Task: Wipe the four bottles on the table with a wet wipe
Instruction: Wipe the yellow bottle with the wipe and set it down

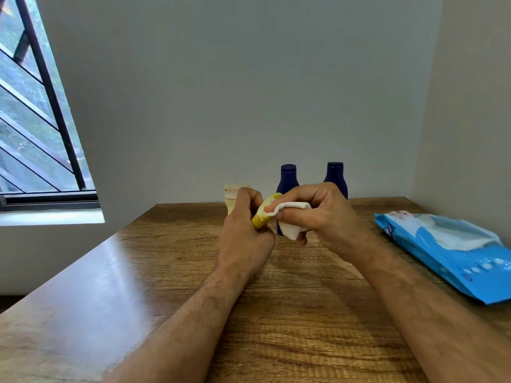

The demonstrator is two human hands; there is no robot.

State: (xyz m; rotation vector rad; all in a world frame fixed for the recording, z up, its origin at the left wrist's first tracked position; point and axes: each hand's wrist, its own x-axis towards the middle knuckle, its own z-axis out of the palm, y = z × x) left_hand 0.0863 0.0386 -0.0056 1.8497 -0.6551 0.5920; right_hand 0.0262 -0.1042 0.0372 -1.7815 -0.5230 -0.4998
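Note:
My left hand [244,233] grips a small yellow bottle [264,212], tilted, above the wooden table [304,313]. My right hand [320,214] pinches a white wet wipe [290,219] and presses it against the bottle's upper part. Behind the hands, near the wall, stand two dark blue bottles [287,178] [335,175], both upright. A cream bottle [233,193] stands to their left, partly hidden by my left hand.
A blue pack of wet wipes [453,252] lies open on the table's right side, a wipe sticking out of it. Walls close the table at the back and on the right. A barred window [36,134] is at the left.

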